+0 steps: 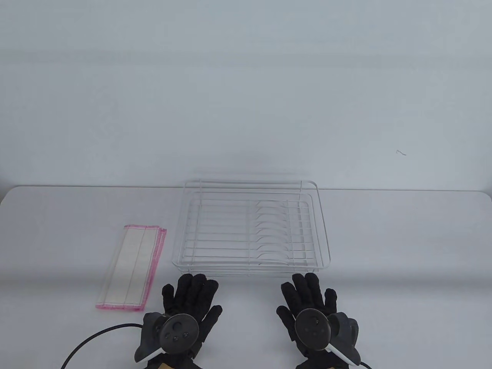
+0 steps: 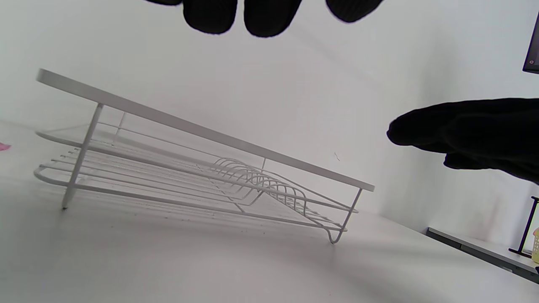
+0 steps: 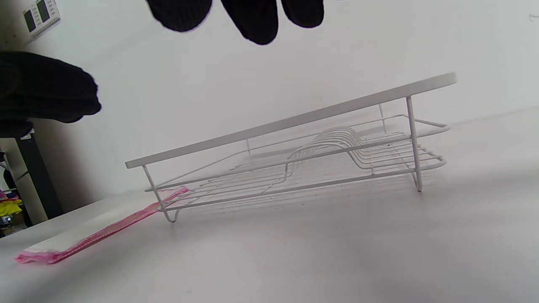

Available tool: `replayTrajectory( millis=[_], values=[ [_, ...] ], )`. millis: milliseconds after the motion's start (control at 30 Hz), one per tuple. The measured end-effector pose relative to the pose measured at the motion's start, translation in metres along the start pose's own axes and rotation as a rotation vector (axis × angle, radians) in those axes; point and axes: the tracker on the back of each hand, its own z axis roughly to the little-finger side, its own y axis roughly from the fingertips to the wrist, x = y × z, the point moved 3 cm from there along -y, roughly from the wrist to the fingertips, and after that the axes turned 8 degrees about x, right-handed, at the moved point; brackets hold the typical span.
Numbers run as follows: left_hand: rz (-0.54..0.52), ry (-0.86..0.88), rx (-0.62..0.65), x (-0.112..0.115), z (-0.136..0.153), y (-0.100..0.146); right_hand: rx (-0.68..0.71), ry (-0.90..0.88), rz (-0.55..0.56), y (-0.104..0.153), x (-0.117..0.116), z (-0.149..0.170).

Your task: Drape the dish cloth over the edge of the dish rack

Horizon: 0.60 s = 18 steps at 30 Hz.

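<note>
A white wire dish rack [image 1: 251, 230] stands on the table in the middle; it also shows in the left wrist view [image 2: 202, 168] and the right wrist view [image 3: 294, 155]. A folded white dish cloth with a pink edge [image 1: 132, 267] lies flat to the left of the rack, and shows in the right wrist view [image 3: 97, 231]. My left hand [image 1: 188, 298] lies palm down with fingers spread, just in front of the rack's near left corner, holding nothing. My right hand [image 1: 309, 296] lies the same way in front of the near right corner, holding nothing.
The white table [image 1: 403, 250] ends at its far edge just behind the rack, against a plain wall. A black cable [image 1: 96, 338] runs from my left hand to the bottom left.
</note>
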Motion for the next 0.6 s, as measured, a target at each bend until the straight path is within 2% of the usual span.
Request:
replayTrajectory(
  millis=[400,500,600],
  values=[
    [-0.001,-0.002,0.012,0.001,-0.001,0.000,0.005,-0.013,-0.008,0.000,-0.001,-0.001],
    [-0.010,-0.002,-0.007,-0.008,0.004,-0.001,0.007,-0.019,-0.013,0.000,-0.002,-0.001],
    [-0.049,-0.016,-0.068,-0.026,0.023,0.002,0.010,-0.027,-0.017,0.000,-0.002,-0.002]
  ],
)
